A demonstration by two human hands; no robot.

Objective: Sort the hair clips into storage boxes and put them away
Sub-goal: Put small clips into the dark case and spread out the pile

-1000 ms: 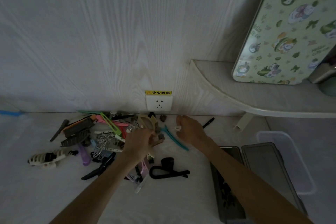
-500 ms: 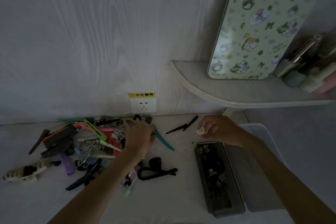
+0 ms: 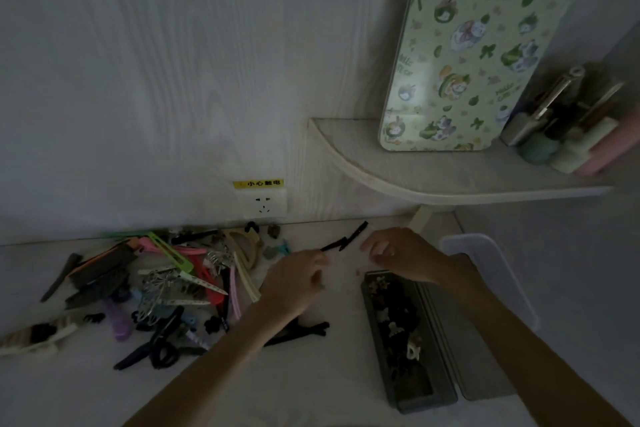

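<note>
My two hands are over the white table [image 3: 311,388], close together. My left hand [image 3: 294,282] has its fingers curled, and a bit of something blue-green peeks out at the fingertips, but it is too dark to tell if I pinch it. My right hand [image 3: 401,253] hangs just above the far end of the dark box [image 3: 403,340], fingers bent down loosely; I cannot tell if it holds anything. The box is long and thin, and its long side runs away from me toward the wall. Small dark and pale clips lie inside, too murky to count. Just beside it on the right lies one flat grey lid [image 3: 460,350], pointing the same way, and past that one clear lid [image 3: 491,274], partly behind my arm. Two thin black clips [image 3: 346,239] lie end to end near my fingers, slanting up to the right. One black clip [image 3: 301,331] is half hidden under my left arm. The big pile of clips [image 3: 166,281] spreads out to the left, too tangled to count. One striped clip [image 3: 31,338] is cut off at the edge.
</note>
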